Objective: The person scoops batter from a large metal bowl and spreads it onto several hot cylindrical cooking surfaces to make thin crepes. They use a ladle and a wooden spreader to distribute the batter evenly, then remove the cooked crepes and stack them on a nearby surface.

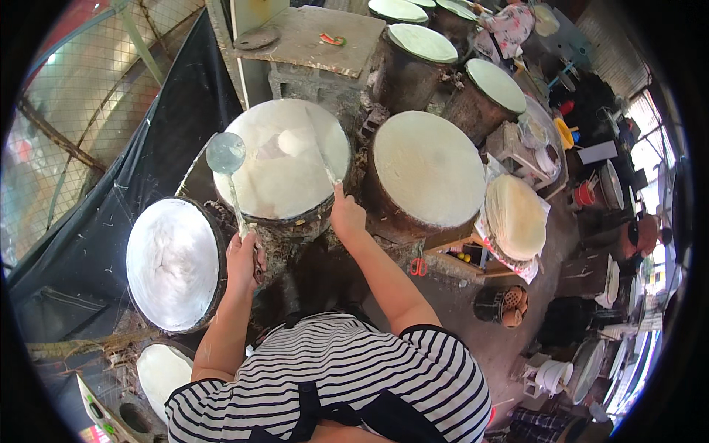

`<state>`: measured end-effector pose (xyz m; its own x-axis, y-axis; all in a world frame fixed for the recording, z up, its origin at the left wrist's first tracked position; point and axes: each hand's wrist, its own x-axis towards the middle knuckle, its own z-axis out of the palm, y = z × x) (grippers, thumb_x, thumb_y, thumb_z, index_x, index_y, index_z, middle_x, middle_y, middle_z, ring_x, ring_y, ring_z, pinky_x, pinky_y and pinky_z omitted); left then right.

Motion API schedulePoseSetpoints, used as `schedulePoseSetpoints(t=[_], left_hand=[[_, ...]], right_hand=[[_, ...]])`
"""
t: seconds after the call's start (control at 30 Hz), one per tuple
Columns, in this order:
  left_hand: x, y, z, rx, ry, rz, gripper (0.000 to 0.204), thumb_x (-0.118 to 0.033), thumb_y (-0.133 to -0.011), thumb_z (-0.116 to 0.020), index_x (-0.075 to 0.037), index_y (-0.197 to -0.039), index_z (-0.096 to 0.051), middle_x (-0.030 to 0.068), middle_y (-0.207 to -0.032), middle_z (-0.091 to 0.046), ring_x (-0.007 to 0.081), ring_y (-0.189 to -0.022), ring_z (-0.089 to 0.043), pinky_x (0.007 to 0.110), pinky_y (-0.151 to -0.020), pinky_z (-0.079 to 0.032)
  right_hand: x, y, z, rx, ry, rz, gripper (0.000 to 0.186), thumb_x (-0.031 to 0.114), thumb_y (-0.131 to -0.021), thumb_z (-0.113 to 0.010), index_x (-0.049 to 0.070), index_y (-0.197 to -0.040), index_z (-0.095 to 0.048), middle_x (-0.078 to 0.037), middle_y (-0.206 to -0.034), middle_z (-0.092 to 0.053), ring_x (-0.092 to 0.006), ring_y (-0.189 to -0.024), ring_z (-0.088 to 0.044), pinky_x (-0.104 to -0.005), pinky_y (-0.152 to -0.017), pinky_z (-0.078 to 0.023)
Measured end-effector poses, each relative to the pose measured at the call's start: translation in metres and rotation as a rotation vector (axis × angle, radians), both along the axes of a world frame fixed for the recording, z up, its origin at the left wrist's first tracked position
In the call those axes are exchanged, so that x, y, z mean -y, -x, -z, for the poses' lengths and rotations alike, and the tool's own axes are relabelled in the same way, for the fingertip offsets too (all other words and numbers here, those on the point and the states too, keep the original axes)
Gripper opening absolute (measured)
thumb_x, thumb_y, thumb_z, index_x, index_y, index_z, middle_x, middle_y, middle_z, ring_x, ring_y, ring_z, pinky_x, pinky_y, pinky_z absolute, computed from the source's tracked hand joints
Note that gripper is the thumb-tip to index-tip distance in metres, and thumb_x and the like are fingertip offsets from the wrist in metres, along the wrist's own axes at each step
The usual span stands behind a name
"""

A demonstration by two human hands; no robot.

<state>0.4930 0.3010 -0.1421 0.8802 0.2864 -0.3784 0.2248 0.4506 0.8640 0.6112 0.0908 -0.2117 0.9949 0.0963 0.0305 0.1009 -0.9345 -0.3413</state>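
Note:
My left hand (243, 258) is wrapped round the handle of a ladle (226, 153), whose round, greyish head hangs over the left rim of a round griddle (269, 184). Pale, thin batter or dough covers that griddle, with a whiter patch (294, 142) near its middle. In my right hand (346, 214) is a long, thin spatula (322, 151), pale with batter, its blade lying across the griddle's right side. Whether the blade touches the surface I cannot tell.
To the left stands a shiny, whitish griddle (173, 264); to the right, a griddle with a pale sheet (427, 168). A stack of round flatbreads (515, 216) rests on a cloth beyond it. Red scissors (418, 266) and a pot holder of brown cups (511, 304) sit lower right.

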Motion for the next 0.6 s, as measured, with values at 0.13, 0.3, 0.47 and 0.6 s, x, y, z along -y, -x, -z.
schedulePoseSetpoints(t=[0.13, 0.3, 0.47, 0.6], left_hand=[[0.003, 0.003, 0.008, -0.03, -0.03, -0.019, 0.015, -0.022, -0.092, -0.051, -0.009, -0.085, -0.045, 0.0004, -0.07, -0.048, 0.0087, -0.043, -0.044, 0.024, -0.033, -0.036], [0.003, 0.004, -0.002, -0.064, -0.083, -0.038, 0.017, -0.022, -0.091, -0.051, -0.01, -0.082, -0.045, -0.0003, -0.066, -0.047, 0.008, -0.042, -0.044, 0.023, -0.033, -0.036], [-0.01, -0.015, 0.0, -0.082, -0.261, 0.044, 0.016, -0.022, -0.091, -0.05, -0.01, -0.081, -0.045, -0.0011, -0.061, -0.045, 0.0079, -0.04, -0.043, 0.023, -0.033, -0.036], [-0.025, -0.047, 0.011, -0.018, -0.567, 0.1, 0.017, -0.02, -0.089, -0.053, -0.003, -0.093, -0.051, 0.0001, -0.059, -0.046, 0.0092, -0.037, -0.041, 0.024, -0.032, -0.035]], right_hand=[[-0.012, -0.009, 0.003, -0.01, 0.061, -0.26, 0.055, 0.011, -0.081, -0.051, 0.008, -0.134, -0.035, -0.019, -0.085, -0.059, -0.0333, -0.068, -0.063, -0.0432, -0.059, -0.051], [0.002, -0.033, -0.005, 0.014, 0.02, -0.327, 0.052, 0.008, -0.08, -0.049, 0.009, -0.13, -0.038, -0.019, -0.084, -0.061, -0.0344, -0.07, -0.063, -0.0446, -0.061, -0.05], [-0.01, -0.036, -0.012, 0.014, 0.055, -0.509, 0.049, 0.007, -0.081, -0.048, 0.009, -0.129, -0.039, -0.019, -0.086, -0.061, -0.0352, -0.074, -0.063, -0.0447, -0.062, -0.049], [-0.006, -0.002, 0.0, -0.034, -0.306, -0.183, 0.044, 0.011, -0.086, -0.044, 0.008, -0.13, -0.039, -0.022, -0.083, -0.061, -0.039, -0.075, -0.061, -0.0477, -0.065, -0.048]])
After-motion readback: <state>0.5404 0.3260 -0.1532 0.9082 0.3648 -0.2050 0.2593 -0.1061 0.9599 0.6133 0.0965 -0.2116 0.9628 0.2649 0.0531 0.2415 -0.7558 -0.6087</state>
